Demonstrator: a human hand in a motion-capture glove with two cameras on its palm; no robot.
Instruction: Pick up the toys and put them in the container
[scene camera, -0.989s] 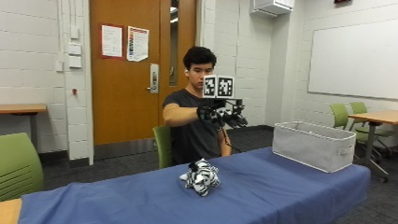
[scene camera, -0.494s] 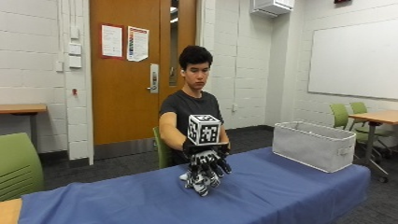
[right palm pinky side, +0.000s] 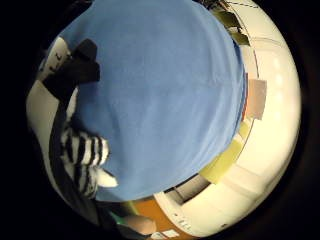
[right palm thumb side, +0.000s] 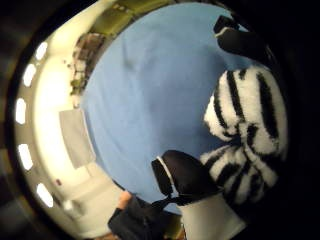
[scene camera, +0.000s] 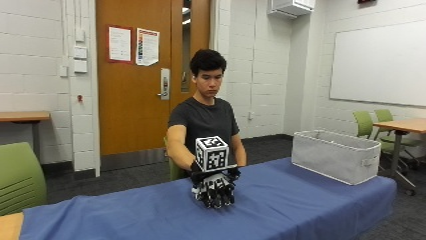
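A black-and-white striped plush zebra (right palm thumb side: 250, 130) lies on the blue tablecloth (scene camera: 299, 210) near the table's middle. My gloved right hand (scene camera: 214, 190) is down over it, fingers pointing at the cloth, and hides it in the outside view. The thumb side palm view shows the thumb (right palm thumb side: 182, 175) against one side of the zebra and a finger (right palm thumb side: 240, 40) past its other side, so the hand grips it. The zebra's stripes (right palm pinky side: 85, 155) also show beside the palm in the little finger side view. The grey fabric container (scene camera: 336, 155) stands open-topped at the table's right end, well apart from the hand.
A green chair (scene camera: 20, 177) stands at the table's left end. More green chairs (scene camera: 373, 125) and a wooden table (scene camera: 406, 125) are beyond the container. The person's bare left arm (scene camera: 238, 157) stays behind the gloved hand.
The gloved hand dropped from chest height onto the zebra and closed around it. The zebra, visible on the cloth before, is now hidden behind the hand.
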